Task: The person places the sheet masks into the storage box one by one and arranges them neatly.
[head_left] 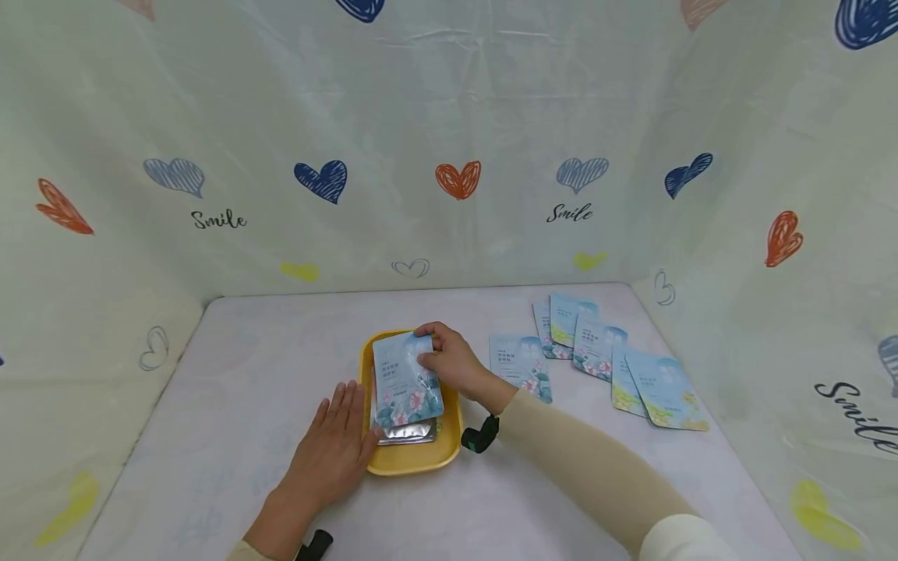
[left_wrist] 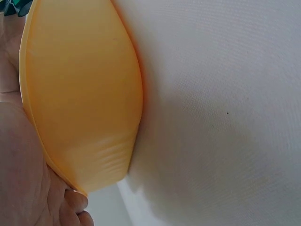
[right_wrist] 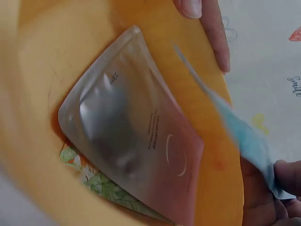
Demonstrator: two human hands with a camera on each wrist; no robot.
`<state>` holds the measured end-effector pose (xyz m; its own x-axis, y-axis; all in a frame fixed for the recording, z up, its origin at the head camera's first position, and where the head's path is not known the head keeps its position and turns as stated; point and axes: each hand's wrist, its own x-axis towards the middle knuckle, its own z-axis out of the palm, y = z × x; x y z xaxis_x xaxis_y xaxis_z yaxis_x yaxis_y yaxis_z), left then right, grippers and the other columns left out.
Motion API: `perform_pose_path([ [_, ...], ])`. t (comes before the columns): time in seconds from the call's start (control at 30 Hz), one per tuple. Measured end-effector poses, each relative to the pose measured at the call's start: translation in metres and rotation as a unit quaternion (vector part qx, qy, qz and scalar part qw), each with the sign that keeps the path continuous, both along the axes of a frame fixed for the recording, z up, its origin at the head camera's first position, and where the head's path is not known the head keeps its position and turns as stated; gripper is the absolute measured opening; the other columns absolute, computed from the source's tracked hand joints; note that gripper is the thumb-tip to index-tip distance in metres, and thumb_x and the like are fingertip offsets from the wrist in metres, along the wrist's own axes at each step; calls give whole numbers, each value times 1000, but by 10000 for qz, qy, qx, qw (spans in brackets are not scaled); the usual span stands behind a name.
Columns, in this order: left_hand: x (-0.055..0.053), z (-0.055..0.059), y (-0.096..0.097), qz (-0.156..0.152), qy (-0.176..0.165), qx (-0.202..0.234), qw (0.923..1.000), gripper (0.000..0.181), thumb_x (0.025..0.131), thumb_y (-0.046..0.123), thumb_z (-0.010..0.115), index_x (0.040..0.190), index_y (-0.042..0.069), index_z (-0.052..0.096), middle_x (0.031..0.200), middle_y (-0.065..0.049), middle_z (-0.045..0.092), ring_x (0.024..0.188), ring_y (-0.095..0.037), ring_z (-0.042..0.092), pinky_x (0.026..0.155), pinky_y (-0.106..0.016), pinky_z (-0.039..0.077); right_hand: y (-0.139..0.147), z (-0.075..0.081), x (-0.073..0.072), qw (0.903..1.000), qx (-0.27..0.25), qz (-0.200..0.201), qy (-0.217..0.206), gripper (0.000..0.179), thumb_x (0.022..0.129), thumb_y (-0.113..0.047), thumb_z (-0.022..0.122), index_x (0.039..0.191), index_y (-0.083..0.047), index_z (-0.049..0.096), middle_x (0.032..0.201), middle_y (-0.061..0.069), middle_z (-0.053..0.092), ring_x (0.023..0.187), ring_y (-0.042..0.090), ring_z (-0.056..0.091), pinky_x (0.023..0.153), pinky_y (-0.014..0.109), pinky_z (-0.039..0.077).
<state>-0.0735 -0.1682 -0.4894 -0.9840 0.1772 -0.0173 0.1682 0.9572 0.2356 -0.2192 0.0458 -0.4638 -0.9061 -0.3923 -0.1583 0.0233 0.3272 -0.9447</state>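
Observation:
My right hand [head_left: 456,365] pinches a light blue sheet mask packet [head_left: 405,382] with pink flowers by its upper right edge, above a yellow tray [head_left: 449,460]. Seen from the right wrist, the packet is edge-on and clear of the tray floor. Below it in the tray lies a silver and pink packet [right_wrist: 127,127], and a green leaf-patterned packet [right_wrist: 101,181] peeks out from beneath that one. With fingers straight, my left hand [head_left: 335,448] rests against the tray's left side; the left wrist view shows it along the rim.
Several more blue packets lie on the table right of the tray. One flowered packet [head_left: 517,360] is nearest, partly behind the right wrist; a yellow-flowered one [head_left: 666,389] lies farthest right. Heart-printed cloth walls [head_left: 393,109] enclose the back and sides of the white table [head_left: 231,374].

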Motion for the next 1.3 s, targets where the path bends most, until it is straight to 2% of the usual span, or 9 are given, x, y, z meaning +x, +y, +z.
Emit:
perform_pose_path([
  [0.17,-1,0,0,17,-11,39,10000,79,111,43,49,164,-9,22,170,-28,27,160,-44,22,129,-62,23,-6,-4,1,10000,-8,21,-76,32,104,-5,62,135,-14,59,111,9,75,90,21,69,77,29,61],
  [0.27,-1,-1,0,25,-6,60,10000,79,111,43,51,163,-9,22,170,-28,28,160,-45,22,128,-62,23,-9,-6,1,9998,151,19,-84,33,103,-6,65,134,-16,61,103,6,74,87,19,68,75,27,59],
  [0.43,-1,-2,0,26,55,47,10000,79,110,41,52,163,-10,23,169,-28,29,160,-45,24,128,-62,25,-12,-7,3,9980,598,179,136,35,101,-8,69,135,-16,62,78,0,60,76,16,63,65,25,52],
  [0.5,-1,-3,0,6,86,40,10000,79,110,41,52,163,-10,24,169,-29,30,159,-45,24,128,-62,25,-12,-7,4,9952,859,343,330,36,102,-10,70,137,-15,61,76,0,57,73,15,62,63,25,51],
  [0.57,-1,-4,0,-18,133,61,9999,78,110,41,53,162,-11,25,169,-29,30,159,-45,25,128,-62,25,-11,-7,5,9902,1161,531,560,38,102,-12,70,139,-14,60,82,1,63,74,14,64,65,25,55],
  [0.67,-1,-5,-1,-53,202,116,9997,79,109,40,54,162,-11,25,168,-29,31,159,-45,26,127,-62,26,-9,-7,7,9802,1588,759,906,42,102,-15,70,143,-14,58,104,4,73,85,13,69,75,28,61],
  [0.77,-1,-6,-1,-61,252,177,9995,78,109,39,55,162,-11,26,168,-30,31,159,-45,26,127,-62,26,-8,-6,8,9737,1823,824,1087,45,102,-18,71,145,-15,57,120,7,74,96,14,71,84,30,63],
  [1.07,-1,-5,0,11,88,203,9998,79,110,39,54,163,-11,23,169,-29,29,160,-45,23,128,-61,25,-2,-1,7,9721,1892,861,1083,49,101,-19,73,146,-10,55,121,11,72,97,17,71,82,29,64],
  [1.3,-1,-5,2,63,22,127,9999,80,110,41,53,163,-10,22,170,-29,27,160,-44,22,128,-61,24,5,7,4,9714,2027,788,954,46,102,-17,70,145,-5,56,128,16,72,90,19,75,77,28,64],
])
